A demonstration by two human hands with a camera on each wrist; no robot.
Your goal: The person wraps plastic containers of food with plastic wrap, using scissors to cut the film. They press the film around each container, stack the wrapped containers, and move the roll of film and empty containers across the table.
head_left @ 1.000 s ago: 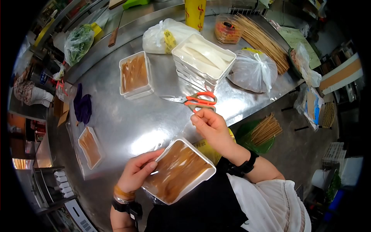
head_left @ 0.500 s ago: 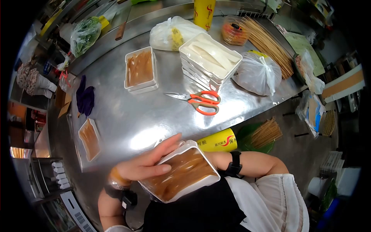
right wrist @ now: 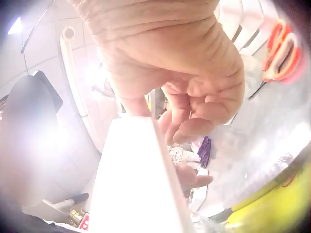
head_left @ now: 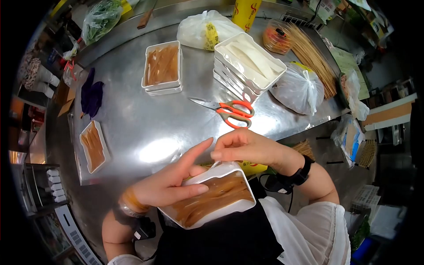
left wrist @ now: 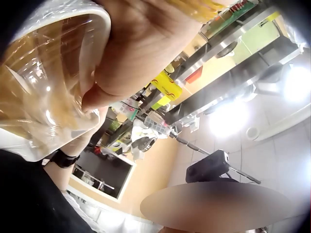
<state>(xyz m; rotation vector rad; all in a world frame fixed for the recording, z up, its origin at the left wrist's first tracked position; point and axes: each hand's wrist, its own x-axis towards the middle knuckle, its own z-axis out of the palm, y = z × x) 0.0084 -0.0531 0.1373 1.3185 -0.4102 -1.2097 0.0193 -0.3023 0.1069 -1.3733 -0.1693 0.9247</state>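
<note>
A white tray (head_left: 224, 211) of brown, strip-like food under clear plastic film (head_left: 216, 192) is held tilted close to the apron. My left hand (head_left: 165, 183) grips its left side, with the thumb over the film and the index finger stretched past the far rim. Curled at the far rim, my right hand (head_left: 251, 148) brings thumb and index finger together on an edge of film. The right wrist view shows the tray's white outer wall (right wrist: 136, 179) below that hand. Orange-handled scissors (head_left: 225, 106) lie on the steel table beyond.
Wrapped brown-food trays (head_left: 163, 90) stand stacked behind, and a single tray (head_left: 107, 157) sits at left. Pale-food trays (head_left: 234, 84), a tied bag (head_left: 300, 90) and wooden skewers (head_left: 313, 59) occupy the right. A yellow roll (head_left: 254, 168) lies beyond the held tray.
My right hand went down behind the tray and has come back up to its far rim. The left hand shifted from the tray's left edge to lie further over it.
</note>
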